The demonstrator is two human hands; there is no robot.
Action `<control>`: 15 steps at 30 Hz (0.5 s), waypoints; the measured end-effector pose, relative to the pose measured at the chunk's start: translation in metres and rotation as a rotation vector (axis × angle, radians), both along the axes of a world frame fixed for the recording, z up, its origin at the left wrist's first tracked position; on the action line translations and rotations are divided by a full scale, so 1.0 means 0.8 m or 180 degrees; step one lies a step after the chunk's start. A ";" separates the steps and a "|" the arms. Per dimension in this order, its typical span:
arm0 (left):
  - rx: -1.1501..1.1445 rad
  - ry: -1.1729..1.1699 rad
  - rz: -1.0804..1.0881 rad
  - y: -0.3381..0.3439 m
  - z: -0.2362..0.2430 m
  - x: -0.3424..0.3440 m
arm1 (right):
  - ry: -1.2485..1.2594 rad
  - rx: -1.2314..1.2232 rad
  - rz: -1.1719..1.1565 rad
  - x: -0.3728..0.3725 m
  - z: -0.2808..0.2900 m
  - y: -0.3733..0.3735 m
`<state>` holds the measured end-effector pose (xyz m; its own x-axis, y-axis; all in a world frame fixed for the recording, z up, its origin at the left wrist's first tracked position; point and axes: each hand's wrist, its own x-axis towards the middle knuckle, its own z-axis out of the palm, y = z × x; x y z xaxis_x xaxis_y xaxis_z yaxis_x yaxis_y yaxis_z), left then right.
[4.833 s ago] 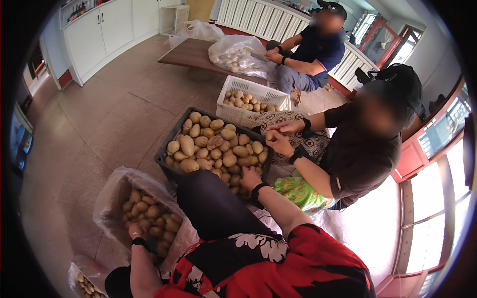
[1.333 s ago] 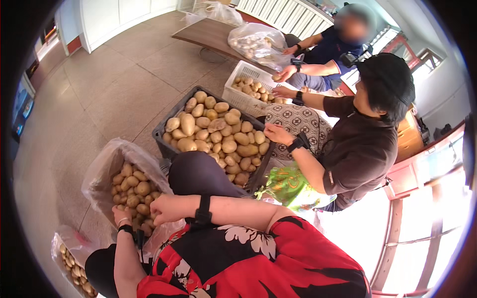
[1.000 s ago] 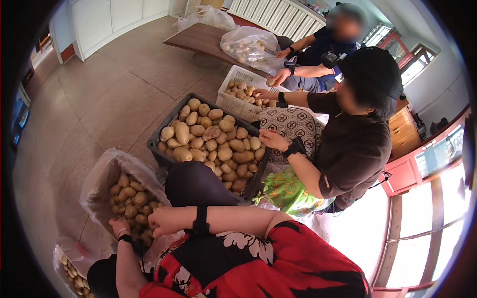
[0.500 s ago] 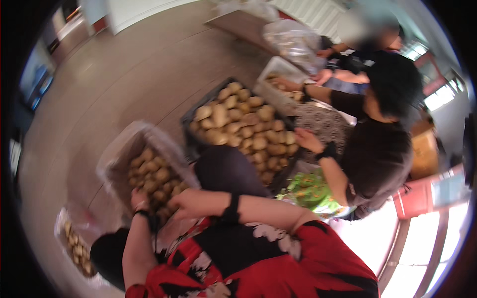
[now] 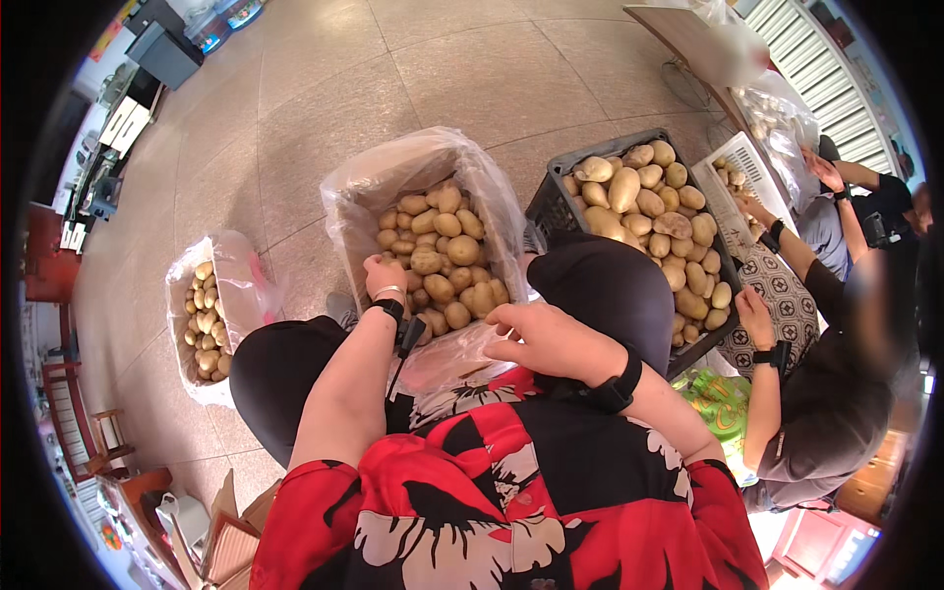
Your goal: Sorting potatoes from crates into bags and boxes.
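Left hand (image 5: 384, 276) curled at potatoes (image 5: 447, 241) in the plastic-lined bin (image 5: 346, 211); hold hidden, cannot tell. Right hand (image 5: 553, 339) loosely half-open, seemingly empty, has drawn away from the left; likely only the left is engaged. Black potato crate (image 5: 559, 187) stands to the right.

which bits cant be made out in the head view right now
Head view, now:
Left hand: fingertips hidden by the hand itself, so any grip on the potatoes is unclear.
Black crate: near side mostly hidden by the wearer's knee.
Plastic-lined container: floor buried under potatoes.
Cardboard box: cut off by the lower edge.
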<state>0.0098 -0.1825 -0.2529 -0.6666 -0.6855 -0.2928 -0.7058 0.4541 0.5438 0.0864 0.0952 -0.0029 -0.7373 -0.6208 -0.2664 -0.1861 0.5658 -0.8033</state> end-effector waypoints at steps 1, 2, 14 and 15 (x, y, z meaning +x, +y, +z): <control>-0.0155 0.0114 -0.0128 0.000 0.003 0.002 | -0.0012 0.0017 0.0005 0.000 0.001 0.000; -0.0215 0.0020 -0.0187 -0.001 0.007 0.003 | -0.0017 0.0031 0.0010 0.000 0.001 0.000; -0.0869 -0.0006 -0.1895 0.023 0.002 0.011 | 0.0157 -0.0002 0.0042 0.002 -0.010 0.003; -0.0920 0.0095 -0.2008 0.022 0.003 0.015 | 0.0216 -0.0089 0.0040 0.003 -0.012 0.005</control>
<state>0.0220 -0.1648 -0.2502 -0.9683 -0.2121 -0.1322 -0.2460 0.9022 0.3543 0.0886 0.0989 -0.0129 -0.7452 -0.6366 -0.1984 -0.2477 0.5405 -0.8041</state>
